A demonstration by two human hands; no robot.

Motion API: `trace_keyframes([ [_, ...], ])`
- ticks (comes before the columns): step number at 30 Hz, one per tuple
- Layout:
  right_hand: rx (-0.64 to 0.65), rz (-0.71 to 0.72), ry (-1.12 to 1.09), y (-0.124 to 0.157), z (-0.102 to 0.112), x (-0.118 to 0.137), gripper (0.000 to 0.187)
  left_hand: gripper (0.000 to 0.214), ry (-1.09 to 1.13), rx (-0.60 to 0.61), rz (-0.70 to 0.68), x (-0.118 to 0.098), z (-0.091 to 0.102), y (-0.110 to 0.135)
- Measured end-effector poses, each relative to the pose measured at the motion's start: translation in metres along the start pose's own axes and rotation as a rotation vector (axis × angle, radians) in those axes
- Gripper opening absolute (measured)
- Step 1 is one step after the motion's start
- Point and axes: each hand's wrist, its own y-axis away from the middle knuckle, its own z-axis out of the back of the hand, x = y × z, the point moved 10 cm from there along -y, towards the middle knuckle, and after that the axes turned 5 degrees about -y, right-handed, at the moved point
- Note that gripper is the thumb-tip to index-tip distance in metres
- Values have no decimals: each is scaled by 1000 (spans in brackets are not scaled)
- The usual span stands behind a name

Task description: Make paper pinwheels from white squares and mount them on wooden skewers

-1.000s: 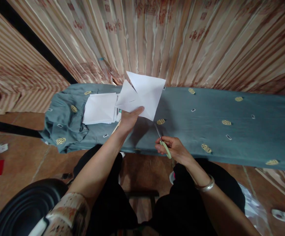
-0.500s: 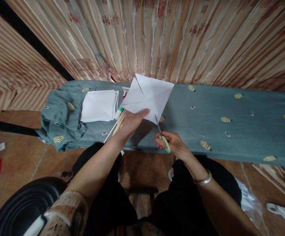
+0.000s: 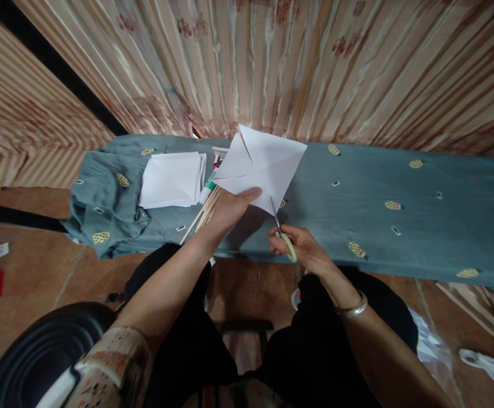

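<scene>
My left hand (image 3: 228, 208) pinches a white square sheet of paper (image 3: 264, 167) by its near edge and holds it tilted above the blue-grey cloth-covered table (image 3: 357, 198). The sheet shows diagonal creases and a cut near its top left corner. My right hand (image 3: 300, 248) grips green-handled scissors (image 3: 281, 232); their blades point up and touch the sheet's lower corner. A silver bangle sits on my right wrist.
A stack of white paper squares (image 3: 172, 179) lies on the cloth to the left. Beside it are a green-capped glue stick (image 3: 207, 190) and thin wooden sticks (image 3: 202, 215). Striped curtains hang behind. A black round object (image 3: 38, 357) sits at lower left on the tiled floor.
The right hand has brought the scissors up and left until the blades meet the sheet's lower corner. The left hand has shifted the sheet slightly to the right.
</scene>
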Motion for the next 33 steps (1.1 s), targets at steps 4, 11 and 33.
trace_keyframes([
  [4,11,-9,16,0,0,-1,41,70,-73,-24,-161,-15,-1,1],
  [11,9,6,4,-1,-1,0,37,66,-66,-5,-180,-20,-3,2],
  [33,-9,-10,-107,-1,-1,-6,38,45,-126,-11,-164,-10,4,-2],
])
